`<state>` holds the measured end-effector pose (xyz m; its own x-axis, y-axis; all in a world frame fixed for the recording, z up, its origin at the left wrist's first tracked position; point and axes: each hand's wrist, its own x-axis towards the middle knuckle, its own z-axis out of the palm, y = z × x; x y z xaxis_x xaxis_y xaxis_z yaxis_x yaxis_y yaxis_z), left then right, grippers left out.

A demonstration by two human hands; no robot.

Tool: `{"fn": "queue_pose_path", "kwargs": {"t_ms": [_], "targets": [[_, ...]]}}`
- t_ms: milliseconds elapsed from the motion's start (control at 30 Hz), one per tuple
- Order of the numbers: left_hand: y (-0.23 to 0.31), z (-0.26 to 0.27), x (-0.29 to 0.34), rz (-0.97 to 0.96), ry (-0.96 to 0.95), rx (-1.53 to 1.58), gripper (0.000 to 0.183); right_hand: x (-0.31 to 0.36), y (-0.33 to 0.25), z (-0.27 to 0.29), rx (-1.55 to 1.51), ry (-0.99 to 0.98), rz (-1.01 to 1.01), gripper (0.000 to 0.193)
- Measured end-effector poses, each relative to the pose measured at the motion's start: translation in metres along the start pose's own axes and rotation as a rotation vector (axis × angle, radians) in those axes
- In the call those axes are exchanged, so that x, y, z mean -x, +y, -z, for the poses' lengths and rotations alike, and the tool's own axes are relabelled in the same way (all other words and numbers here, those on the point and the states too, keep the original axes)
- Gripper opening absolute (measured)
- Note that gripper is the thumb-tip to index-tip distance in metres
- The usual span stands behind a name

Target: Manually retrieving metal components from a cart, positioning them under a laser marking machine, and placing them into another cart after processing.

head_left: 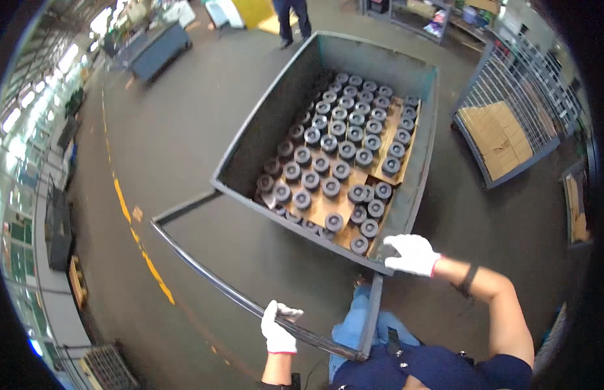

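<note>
A grey metal cart [422,175] with high walls stands before me. Inside it, rows of dark round metal parts [346,150] with holes in their tops rest on brown cardboard [345,207]. My left hand [278,330], in a white glove, is closed around the cart's tubular push handle [214,281], which juts toward me. At the near right corner of the cart is my right hand [412,255], also gloved in white. Its fingers are bent and spread apart, with nothing visible between them; whether they touch the rim I cannot tell.
A wire cage cart [510,110] holding cardboard stands at the right. Beyond the grey cart, a person [293,21] stands in dark trousers. A blue-grey bin [160,52] sits far left. Yellow floor line [141,244] runs along the left; shelving [419,23] lines the back.
</note>
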<state>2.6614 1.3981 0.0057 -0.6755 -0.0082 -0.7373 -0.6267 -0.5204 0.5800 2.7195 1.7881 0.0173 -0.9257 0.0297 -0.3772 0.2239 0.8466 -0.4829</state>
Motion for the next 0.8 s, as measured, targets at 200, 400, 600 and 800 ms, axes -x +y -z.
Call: {"fn": "queue_pose_path", "kwargs": {"t_ms": [200,400,600,800], "targets": [[-0.003,-0.019,0.021,0.014,0.108,0.086,0.033,-0.154,0.070,0.016,0.075,-0.188,-0.100,0.074],[-0.061,-0.030,0.087,0.059,0.278,0.069,0.046,-0.295,0.152,-0.029,0.054,-0.357,-0.304,0.094],[-0.097,-0.069,0.099,-0.059,0.783,-0.243,0.040,-0.366,0.181,-0.094,0.196,-0.382,-0.403,0.108],[-0.105,-0.074,0.101,0.010,1.024,-0.252,0.032,-0.405,0.212,-0.148,0.230,-0.295,-0.467,0.124]]}}
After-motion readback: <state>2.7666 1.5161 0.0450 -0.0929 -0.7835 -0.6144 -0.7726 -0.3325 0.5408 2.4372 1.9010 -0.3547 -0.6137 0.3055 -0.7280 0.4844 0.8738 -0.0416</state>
